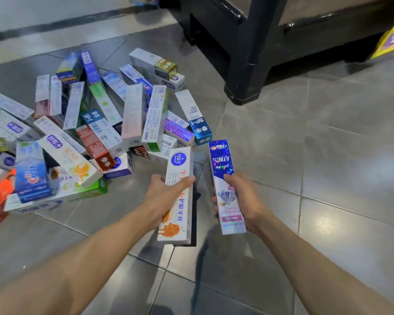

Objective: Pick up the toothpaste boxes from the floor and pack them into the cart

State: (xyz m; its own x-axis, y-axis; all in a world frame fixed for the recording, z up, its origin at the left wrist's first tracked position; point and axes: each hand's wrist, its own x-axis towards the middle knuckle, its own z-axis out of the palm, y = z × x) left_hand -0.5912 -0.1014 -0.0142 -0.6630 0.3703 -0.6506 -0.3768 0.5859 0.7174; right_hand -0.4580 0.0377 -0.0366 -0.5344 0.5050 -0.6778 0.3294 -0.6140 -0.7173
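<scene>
The person's left hand [166, 196] is gripping a white box [178, 194] with fingers curled round its middle, and the right hand [239, 198] is pinching a shiny blue Crest box [225, 185] the same way, both lifted clear of the floor [328, 155]. The rest of the toothpaste boxes [77, 133] are lying heaped on the tiles to the left. Best bet is probably keeping both boxes parallel and held mid-length so they're sliding flat into the black cart [243, 64] just ahead.
</scene>
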